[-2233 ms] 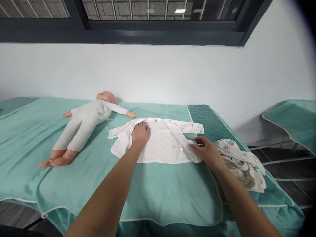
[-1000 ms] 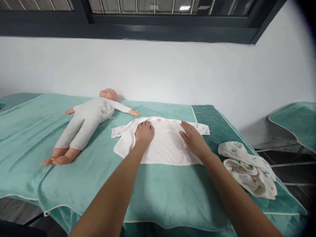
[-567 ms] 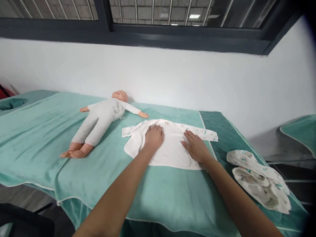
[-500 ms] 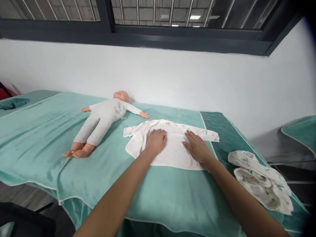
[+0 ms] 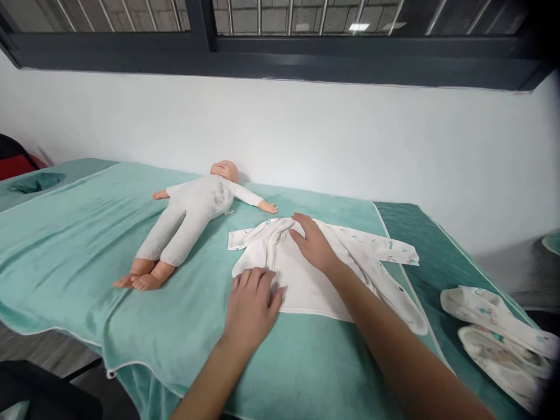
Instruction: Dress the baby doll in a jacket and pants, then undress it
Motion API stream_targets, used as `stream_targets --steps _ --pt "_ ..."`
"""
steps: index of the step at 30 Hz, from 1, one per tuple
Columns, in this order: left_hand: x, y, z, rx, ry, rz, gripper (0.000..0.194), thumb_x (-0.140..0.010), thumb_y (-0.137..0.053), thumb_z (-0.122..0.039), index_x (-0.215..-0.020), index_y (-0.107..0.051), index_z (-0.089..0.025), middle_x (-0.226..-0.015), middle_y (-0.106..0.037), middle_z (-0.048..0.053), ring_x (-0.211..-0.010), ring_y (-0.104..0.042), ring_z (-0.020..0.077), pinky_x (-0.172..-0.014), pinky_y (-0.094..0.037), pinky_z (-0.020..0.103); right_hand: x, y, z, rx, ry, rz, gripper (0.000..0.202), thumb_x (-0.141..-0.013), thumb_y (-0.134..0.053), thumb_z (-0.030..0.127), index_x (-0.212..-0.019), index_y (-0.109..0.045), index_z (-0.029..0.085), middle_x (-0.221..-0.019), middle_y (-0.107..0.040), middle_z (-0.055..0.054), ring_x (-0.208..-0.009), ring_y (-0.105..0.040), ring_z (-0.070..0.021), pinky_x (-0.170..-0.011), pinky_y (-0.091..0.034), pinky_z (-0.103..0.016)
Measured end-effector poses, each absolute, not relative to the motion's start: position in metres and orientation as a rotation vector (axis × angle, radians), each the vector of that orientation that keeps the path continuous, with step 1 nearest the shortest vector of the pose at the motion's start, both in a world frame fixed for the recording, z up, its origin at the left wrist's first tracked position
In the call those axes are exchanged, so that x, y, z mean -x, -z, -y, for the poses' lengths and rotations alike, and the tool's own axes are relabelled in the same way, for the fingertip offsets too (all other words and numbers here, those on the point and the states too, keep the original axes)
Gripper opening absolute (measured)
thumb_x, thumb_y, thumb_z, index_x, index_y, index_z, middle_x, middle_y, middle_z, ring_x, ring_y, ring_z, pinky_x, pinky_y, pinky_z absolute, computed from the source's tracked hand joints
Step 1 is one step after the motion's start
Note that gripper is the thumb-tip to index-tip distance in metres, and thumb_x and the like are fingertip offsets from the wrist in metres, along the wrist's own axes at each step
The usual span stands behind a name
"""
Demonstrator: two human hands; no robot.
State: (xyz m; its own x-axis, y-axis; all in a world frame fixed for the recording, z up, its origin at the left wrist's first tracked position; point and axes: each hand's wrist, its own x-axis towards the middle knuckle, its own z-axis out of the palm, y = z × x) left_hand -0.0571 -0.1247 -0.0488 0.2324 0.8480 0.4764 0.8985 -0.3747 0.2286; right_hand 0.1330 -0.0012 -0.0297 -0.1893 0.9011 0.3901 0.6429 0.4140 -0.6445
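Observation:
A white baby shirt (image 5: 301, 286) with patterned sleeves lies spread on the green cover, its right front panel (image 5: 394, 291) folded out to the right. My right hand (image 5: 312, 242) is over the shirt's neckline, thumb apart from the fingers, which reach toward the collar. At the shirt's lower left edge rests my left hand (image 5: 251, 303), palm down, fingers slightly bent and thumb spread. Left of the shirt, a baby doll (image 5: 196, 204) in a white outfit lies on its back, one arm stretched toward the shirt's left sleeve.
Folded patterned baby clothes (image 5: 499, 332) lie at the right on a darker green cover (image 5: 406, 221). Behind the bed (image 5: 79, 233) runs a white wall (image 5: 306, 140) below a dark window frame (image 5: 306, 64). A black object (image 5: 48, 391) stands at the lower left.
My right hand has moved left and up to the neckline. My left hand has come down toward the hem. The shirt's right front panel is now turned outward. The view has shifted slightly.

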Motion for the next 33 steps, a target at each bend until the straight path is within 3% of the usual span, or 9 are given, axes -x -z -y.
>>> stream_targets --steps 5,9,13,18,21,25,28,31,33 --pt "0.053 0.054 0.131 2.202 0.723 1.834 0.036 -0.095 -0.055 -0.034 -0.125 -0.057 -0.015 -0.099 -0.066 0.009 -0.093 -0.058 0.0275 -0.079 -0.042 0.042 -0.111 0.052 -0.026 1.281 -0.336 2.027 0.044 -0.097 -0.044 0.032 -0.137 -0.053 0.014 -0.149 -0.048 -0.014 -0.143 -0.037 -0.0268 -0.121 -0.03 -0.046" --pt "0.056 0.056 0.132 2.257 0.761 1.767 0.02 -0.095 -0.054 -0.023 -0.112 -0.064 -0.019 -0.091 -0.067 0.005 -0.087 -0.059 0.0245 -0.077 -0.039 0.04 -0.117 0.062 -0.021 1.316 -0.296 2.138 0.048 -0.098 -0.044 0.035 -0.142 -0.048 0.014 -0.157 -0.038 -0.015 -0.149 -0.026 -0.0289 -0.122 -0.028 -0.05" --pt "0.058 0.054 0.134 2.4 0.82 1.626 0.018 -0.093 -0.052 -0.014 -0.099 -0.067 -0.022 -0.082 -0.067 0.003 -0.078 -0.058 0.0205 -0.073 -0.039 0.037 -0.118 0.061 -0.019 1.381 -0.275 2.146 0.048 -0.099 -0.041 0.034 -0.143 -0.048 0.015 -0.156 -0.04 -0.014 -0.148 -0.03 -0.0282 -0.12 -0.03 -0.049" --pt "0.055 0.054 0.139 2.363 0.877 1.628 0.019 -0.094 -0.049 -0.016 -0.102 -0.066 -0.02 -0.082 -0.066 0.004 -0.075 -0.059 0.0191 -0.071 -0.042 0.036 -0.118 0.061 -0.021 1.447 -0.239 2.112 0.044 -0.101 -0.035 0.027 -0.139 -0.052 0.015 -0.152 -0.047 -0.014 -0.145 -0.036 -0.0277 -0.117 -0.032 -0.049" --pt "0.059 0.057 0.137 2.172 0.978 1.753 0.021 -0.096 -0.049 -0.021 -0.109 -0.065 -0.021 -0.09 -0.066 0.007 -0.083 -0.059 0.0219 -0.076 -0.045 0.038 -0.12 0.059 -0.022 1.412 -0.268 2.048 0.04 -0.1 -0.036 0.024 -0.133 -0.056 0.018 -0.144 -0.054 -0.013 -0.137 -0.044 -0.0272 -0.113 -0.037 -0.049" --pt "0.071 0.057 0.124 1.812 1.052 2.068 0.031 -0.093 -0.055 -0.034 -0.119 -0.061 -0.019 -0.122 -0.061 0.015 -0.115 -0.054 0.0327 -0.094 -0.045 0.051 -0.123 0.054 -0.021 1.298 -0.334 2.006 0.036 -0.097 -0.039 0.02 -0.125 -0.061 0.022 -0.128 -0.064 -0.009 -0.124 -0.051 -0.0259 -0.105 -0.042 -0.046" --pt "0.075 0.054 0.116 1.756 0.967 2.279 0.025 -0.089 -0.059 -0.038 -0.104 -0.064 -0.02 -0.13 -0.06 0.015 -0.125 -0.05 0.0376 -0.098 -0.041 0.057 -0.121 0.05 -0.019 1.224 -0.351 2.073 0.038 -0.098 -0.039 0.02 -0.13 -0.058 0.023 -0.128 -0.065 -0.008 -0.126 -0.049 -0.0246 -0.105 -0.04 -0.044" --pt "0.068 0.046 0.117 1.866 1.117 2.381 0.015 -0.089 -0.057 -0.035 -0.091 -0.063 -0.021 -0.114 -0.069 0.009 -0.111 -0.061 0.0316 -0.097 -0.044 0.053 -0.118 0.048 -0.016 1.159 -0.326 2.161 0.043 -0.096 -0.04 0.015 -0.135 -0.054 0.024 -0.133 -0.063 -0.007 -0.129 -0.046 -0.0236 -0.107 -0.037 -0.044" --pt "0.057 0.039 0.123 1.94 1.314 2.398 0.016 -0.091 -0.055 -0.037 -0.092 -0.062 -0.022 -0.098 -0.073 0.005 -0.094 -0.066 0.0261 -0.087 -0.05 0.044 -0.115 0.047 -0.014 1.133 -0.303 2.201 0.049 -0.094 -0.038 0.008 -0.138 -0.053 0.024 -0.135 -0.061 -0.007 -0.131 -0.044 -0.023 -0.107 -0.035 -0.043"
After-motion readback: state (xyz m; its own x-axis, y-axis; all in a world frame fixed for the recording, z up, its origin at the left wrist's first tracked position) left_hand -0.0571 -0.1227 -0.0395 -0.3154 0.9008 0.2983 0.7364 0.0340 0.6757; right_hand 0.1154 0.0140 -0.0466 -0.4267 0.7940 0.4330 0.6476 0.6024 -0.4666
